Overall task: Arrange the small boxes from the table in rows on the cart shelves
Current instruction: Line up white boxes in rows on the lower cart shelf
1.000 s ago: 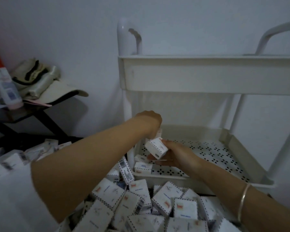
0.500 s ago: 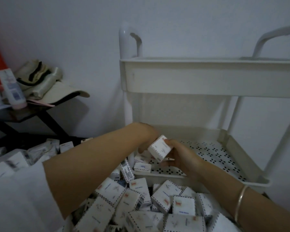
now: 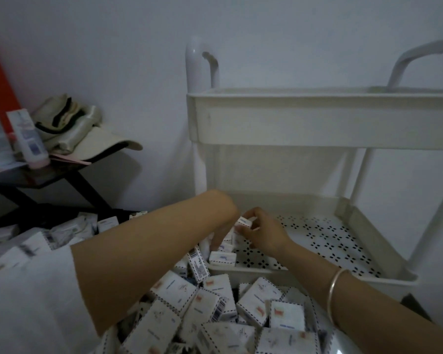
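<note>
White cardboard: the small box point(image 3: 244, 222) is pinched in the curled fingers of my right hand point(image 3: 265, 235), just above the row of boxes point(image 3: 221, 258) in the left front corner of the lower shelf point(image 3: 330, 277). My left hand point(image 3: 219, 240) points down onto that row and is nearer to it. Whether it holds anything I cannot tell.

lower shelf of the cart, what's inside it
A few small boxes cluster in its front left corner, one box pinched by the right hand. The left hand reaches in there too. Both hands cover how many boxes stand behind them; the holed floor shows elsewhere.
</note>
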Demonstrator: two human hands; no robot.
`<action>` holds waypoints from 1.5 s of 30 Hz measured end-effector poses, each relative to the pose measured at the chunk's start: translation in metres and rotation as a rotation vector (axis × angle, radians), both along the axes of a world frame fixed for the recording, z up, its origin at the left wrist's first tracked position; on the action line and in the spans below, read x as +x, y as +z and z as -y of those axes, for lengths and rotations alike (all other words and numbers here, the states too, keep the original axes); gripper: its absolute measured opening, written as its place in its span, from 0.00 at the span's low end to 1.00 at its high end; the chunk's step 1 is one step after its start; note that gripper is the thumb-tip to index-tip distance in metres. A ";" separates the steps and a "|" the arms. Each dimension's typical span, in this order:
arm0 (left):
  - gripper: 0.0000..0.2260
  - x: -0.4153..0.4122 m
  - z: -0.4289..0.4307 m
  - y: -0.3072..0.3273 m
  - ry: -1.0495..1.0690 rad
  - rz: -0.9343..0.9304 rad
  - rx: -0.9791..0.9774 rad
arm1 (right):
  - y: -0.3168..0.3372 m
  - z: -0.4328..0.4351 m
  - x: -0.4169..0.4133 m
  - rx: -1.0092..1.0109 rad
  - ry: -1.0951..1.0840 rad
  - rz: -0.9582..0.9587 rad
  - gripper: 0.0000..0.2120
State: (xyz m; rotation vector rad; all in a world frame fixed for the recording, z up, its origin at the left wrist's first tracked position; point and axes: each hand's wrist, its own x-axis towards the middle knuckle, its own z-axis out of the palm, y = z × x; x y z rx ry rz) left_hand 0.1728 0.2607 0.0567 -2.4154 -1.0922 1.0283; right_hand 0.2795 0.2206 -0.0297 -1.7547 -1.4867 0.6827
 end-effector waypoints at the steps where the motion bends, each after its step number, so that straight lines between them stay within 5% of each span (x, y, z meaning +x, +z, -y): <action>1: 0.20 -0.001 0.003 0.002 -0.012 0.017 -0.001 | 0.001 0.000 -0.002 -0.017 0.016 -0.037 0.11; 7: 0.16 -0.003 0.013 0.004 -0.105 0.062 0.111 | 0.004 -0.001 -0.004 -0.132 0.104 -0.269 0.08; 13: 0.26 -0.002 0.009 0.004 -0.062 0.026 0.046 | 0.005 -0.002 -0.008 -0.189 0.153 -0.227 0.15; 18: 0.18 -0.001 0.013 -0.004 -0.215 -0.058 0.188 | 0.006 -0.003 -0.008 -0.222 0.188 -0.090 0.08; 21: 0.06 -0.011 0.031 0.005 -0.289 0.157 0.252 | 0.009 0.000 -0.010 -0.268 0.219 -0.069 0.15; 26: 0.10 -0.055 0.059 0.023 -0.361 0.658 0.169 | 0.010 0.000 -0.015 -0.283 0.285 -0.018 0.14; 29: 0.12 -0.087 0.068 0.019 -0.199 0.749 0.105 | 0.009 0.000 -0.016 -0.336 0.262 -0.093 0.12; 35: 0.12 -0.128 0.048 -0.003 0.107 0.758 0.380 | 0.011 0.003 -0.014 -0.405 0.229 -0.231 0.11; 40: 0.09 -0.113 0.043 -0.013 0.134 1.053 0.039 | 0.014 0.003 -0.022 -0.381 0.201 -0.134 0.10; 45: 0.04 -0.113 0.044 -0.016 0.193 1.075 0.025 | 0.013 0.005 -0.024 -0.393 0.193 -0.073 0.11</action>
